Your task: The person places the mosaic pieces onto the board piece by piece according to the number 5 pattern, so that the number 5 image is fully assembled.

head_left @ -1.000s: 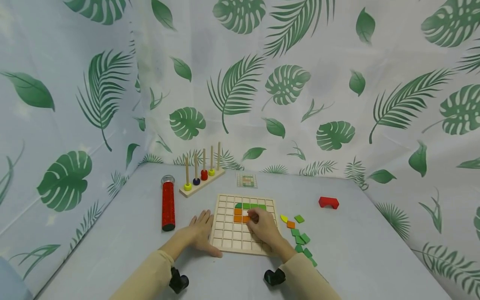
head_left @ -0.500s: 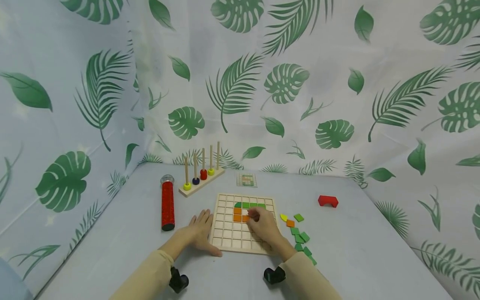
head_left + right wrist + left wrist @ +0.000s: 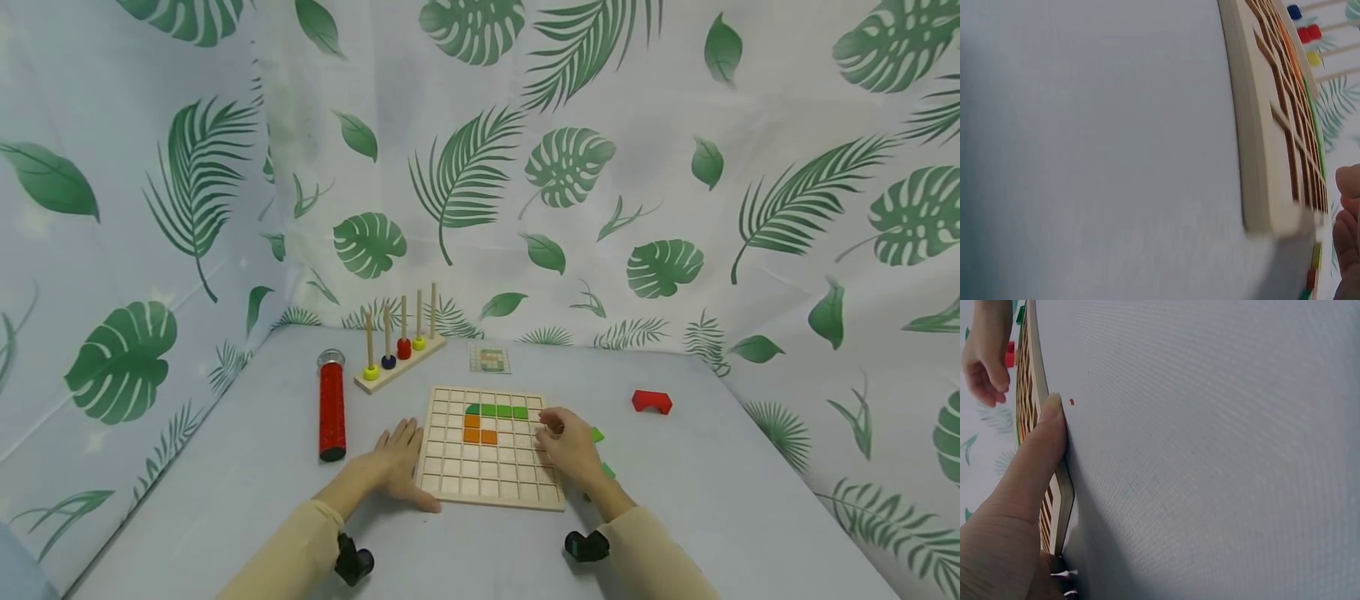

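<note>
A wooden grid board lies mid-table, with a row of green tiles and several orange tiles set in its cells. My left hand rests flat at the board's left edge, fingers spread; the left wrist view has its thumb against the front edge. Over the board's right edge hovers my right hand, fingers loosely curled, nothing visible in them. Loose green tiles lie under and beyond it, mostly hidden by the hand. The right wrist view catches only its fingertips.
A red glitter tube lies left of the board. Behind stand a peg rack with coloured beads and a small pattern card. A red arch block sits at the right. Leaf-print cloth surrounds the table.
My right hand has left the orange tile in the grid and moved right to the board's edge, over the loose tiles. The left hand has stayed in place.
</note>
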`<move>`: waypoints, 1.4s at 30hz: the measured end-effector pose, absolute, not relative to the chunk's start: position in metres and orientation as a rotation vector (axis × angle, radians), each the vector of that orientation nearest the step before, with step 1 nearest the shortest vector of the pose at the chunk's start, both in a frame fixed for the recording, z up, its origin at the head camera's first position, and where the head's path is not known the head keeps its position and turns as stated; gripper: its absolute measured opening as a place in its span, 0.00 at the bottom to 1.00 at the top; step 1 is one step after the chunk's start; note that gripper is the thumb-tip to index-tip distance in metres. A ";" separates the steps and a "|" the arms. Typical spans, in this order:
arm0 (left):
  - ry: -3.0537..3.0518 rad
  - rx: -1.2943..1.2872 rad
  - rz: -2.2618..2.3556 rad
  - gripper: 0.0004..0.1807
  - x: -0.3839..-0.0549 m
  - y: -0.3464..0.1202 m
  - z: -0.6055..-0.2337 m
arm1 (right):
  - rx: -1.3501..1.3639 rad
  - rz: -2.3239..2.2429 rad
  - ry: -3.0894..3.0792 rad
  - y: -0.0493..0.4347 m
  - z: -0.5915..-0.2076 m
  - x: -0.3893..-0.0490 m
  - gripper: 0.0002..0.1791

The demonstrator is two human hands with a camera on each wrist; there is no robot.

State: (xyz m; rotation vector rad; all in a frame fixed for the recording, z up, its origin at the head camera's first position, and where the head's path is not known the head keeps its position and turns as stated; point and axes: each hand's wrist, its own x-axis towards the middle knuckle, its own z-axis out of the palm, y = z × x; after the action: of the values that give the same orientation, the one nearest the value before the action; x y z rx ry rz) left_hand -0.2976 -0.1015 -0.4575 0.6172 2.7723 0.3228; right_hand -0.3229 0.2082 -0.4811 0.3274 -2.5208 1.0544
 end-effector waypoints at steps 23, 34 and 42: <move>2.755 0.582 0.336 0.72 -0.302 -0.105 -0.470 | 0.128 0.886 -2.688 0.261 -0.495 -0.311 0.16; 2.745 0.615 0.344 0.72 -0.300 -0.104 -0.459 | 0.138 0.955 -2.702 0.266 -0.481 -0.313 0.15; 2.786 0.653 0.344 0.75 -0.309 -0.105 -0.478 | 0.168 0.918 -2.651 0.270 -0.467 -0.316 0.15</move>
State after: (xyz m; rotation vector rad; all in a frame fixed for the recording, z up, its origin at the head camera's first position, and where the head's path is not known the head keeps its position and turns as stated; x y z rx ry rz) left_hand -0.3092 -0.1050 -0.4779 0.6534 2.7858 0.3439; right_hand -0.3157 0.2700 -0.4667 0.1679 -2.6506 0.9181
